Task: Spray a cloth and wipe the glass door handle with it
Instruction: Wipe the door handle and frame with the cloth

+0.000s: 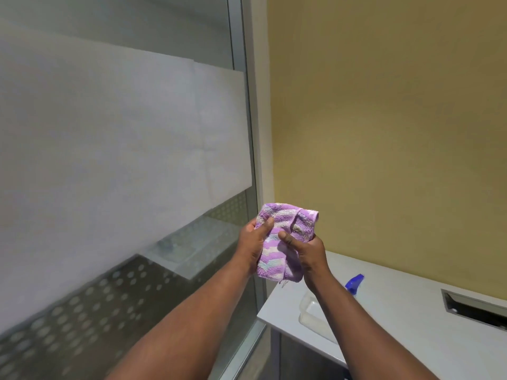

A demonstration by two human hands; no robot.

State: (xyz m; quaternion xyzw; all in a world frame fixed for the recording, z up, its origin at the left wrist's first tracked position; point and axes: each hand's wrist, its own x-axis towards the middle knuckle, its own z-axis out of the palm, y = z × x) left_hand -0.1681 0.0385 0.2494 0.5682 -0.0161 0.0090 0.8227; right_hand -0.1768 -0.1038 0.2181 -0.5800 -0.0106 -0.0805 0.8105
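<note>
A folded purple and white striped cloth [285,237] is held up in front of me by both hands. My left hand [253,242] grips its left edge with the thumb on top. My right hand [307,253] grips its right side, thumb pressed into the middle. A spray bottle [354,285] with a blue trigger head lies on the white counter [411,325] below my right forearm, its clear body partly hidden by the arm. The glass door [123,160] with a frosted band fills the left side. No door handle is in view.
The metal door frame [253,133] runs vertically beside a yellow wall [384,133]. A rectangular metal-rimmed opening [472,308] is cut into the counter at the right. The lower glass carries a dotted pattern [82,311].
</note>
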